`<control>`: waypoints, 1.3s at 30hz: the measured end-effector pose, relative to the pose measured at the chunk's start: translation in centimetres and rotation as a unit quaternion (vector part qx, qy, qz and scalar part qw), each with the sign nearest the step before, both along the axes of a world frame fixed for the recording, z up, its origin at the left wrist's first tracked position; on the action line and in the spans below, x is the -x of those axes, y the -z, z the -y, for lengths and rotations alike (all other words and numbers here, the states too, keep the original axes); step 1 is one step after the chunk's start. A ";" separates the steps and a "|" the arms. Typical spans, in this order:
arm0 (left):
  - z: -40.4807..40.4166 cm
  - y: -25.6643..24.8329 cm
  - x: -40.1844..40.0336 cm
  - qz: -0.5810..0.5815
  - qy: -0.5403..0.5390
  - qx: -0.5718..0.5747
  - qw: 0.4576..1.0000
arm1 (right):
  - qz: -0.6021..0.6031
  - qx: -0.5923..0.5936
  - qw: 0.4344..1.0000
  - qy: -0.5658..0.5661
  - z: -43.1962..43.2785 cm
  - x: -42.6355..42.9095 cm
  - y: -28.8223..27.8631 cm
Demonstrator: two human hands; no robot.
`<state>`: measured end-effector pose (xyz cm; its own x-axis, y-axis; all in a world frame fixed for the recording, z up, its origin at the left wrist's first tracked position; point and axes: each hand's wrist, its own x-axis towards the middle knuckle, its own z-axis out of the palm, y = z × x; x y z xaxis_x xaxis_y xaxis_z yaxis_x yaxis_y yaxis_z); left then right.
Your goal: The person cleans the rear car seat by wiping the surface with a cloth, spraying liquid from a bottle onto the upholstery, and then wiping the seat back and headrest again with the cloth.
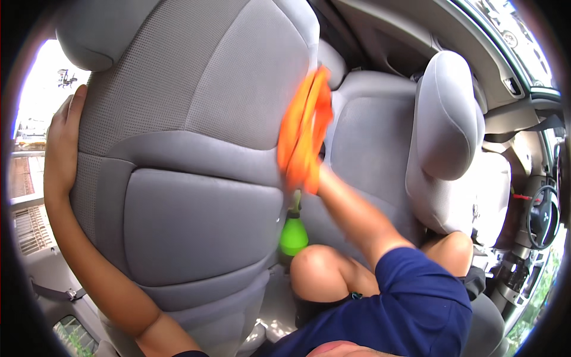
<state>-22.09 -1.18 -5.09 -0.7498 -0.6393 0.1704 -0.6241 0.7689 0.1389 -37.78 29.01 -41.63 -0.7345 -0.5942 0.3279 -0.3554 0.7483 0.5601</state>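
An orange cloth, partly blurred, covers my right hand at the lower side of a grey fabric car seat back. The fingers are hidden under the cloth. At the left, my left hand rests along the top edge of the same seat back, with no object visible in it. A green spray bottle stands just below the cloth, on the seat beside my bent knee.
A grey seat cushion lies right of the cloth. Beyond it are a front seat's headrest and a steering wheel. Another headrest is at the upper left. A folded centre armrest sits in the seat back.
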 end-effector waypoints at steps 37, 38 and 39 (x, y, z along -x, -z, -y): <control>1.2 0.5 1.2 -0.008 0.138 0.034 0.990 | 0.210 0.363 0.906 -0.057 -3.6 3.5 0.7; 1.2 0.8 1.9 -0.009 0.142 0.032 0.989 | 0.216 0.397 0.891 -0.039 -4.1 6.4 0.4; 1.1 0.6 1.7 -0.025 0.084 0.019 0.996 | 0.236 0.443 0.864 -0.043 -3.4 6.7 0.1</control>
